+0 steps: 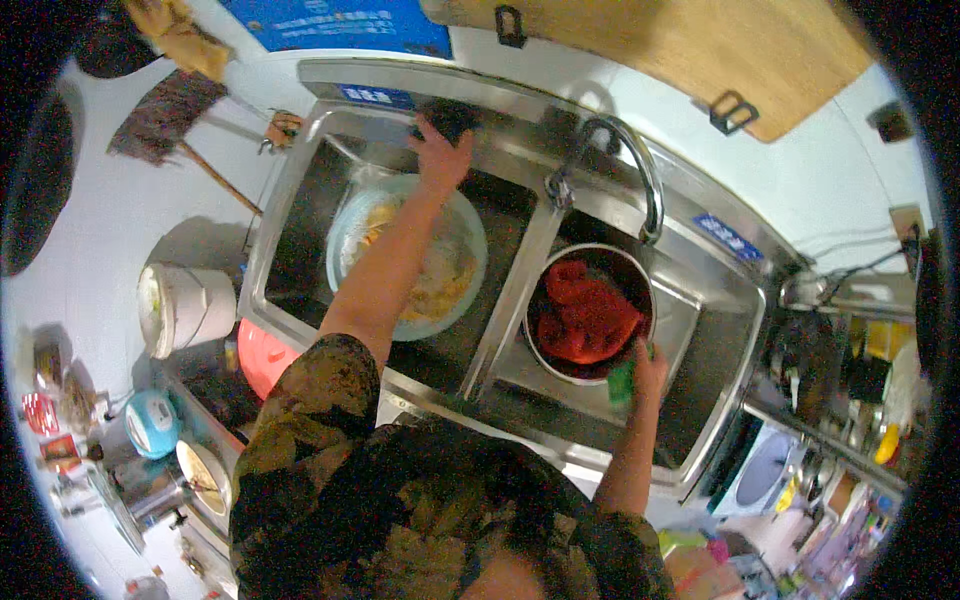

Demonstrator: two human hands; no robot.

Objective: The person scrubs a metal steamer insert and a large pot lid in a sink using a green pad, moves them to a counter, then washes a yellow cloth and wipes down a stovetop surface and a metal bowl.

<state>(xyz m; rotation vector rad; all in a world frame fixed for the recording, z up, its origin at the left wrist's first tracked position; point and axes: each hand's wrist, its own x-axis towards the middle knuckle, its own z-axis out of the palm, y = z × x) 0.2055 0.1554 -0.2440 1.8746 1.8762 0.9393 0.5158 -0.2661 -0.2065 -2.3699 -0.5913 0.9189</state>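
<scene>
My left hand (444,154) reaches to the back rim of the left basin, fingers spread beside a dark object (450,116), blurred; whether it touches it I cannot tell. Beneath my forearm, a large round translucent bowl (465,247) stands in the left basin with yellowish contents. In the right basin, a round metal pot (532,349) holds red stuff (589,315), perhaps meat or cloth. My right hand (649,367) is at the pot's lower right edge, closed around part of a green item (620,382), seemingly a scouring pad.
A curved chrome faucet (651,172) arches over the right basin. The stainless double sink's divider (502,315) runs between the basins. At left are a white bucket (210,304) and a pink basin (262,360). A wooden board (645,45) hangs on the wall behind.
</scene>
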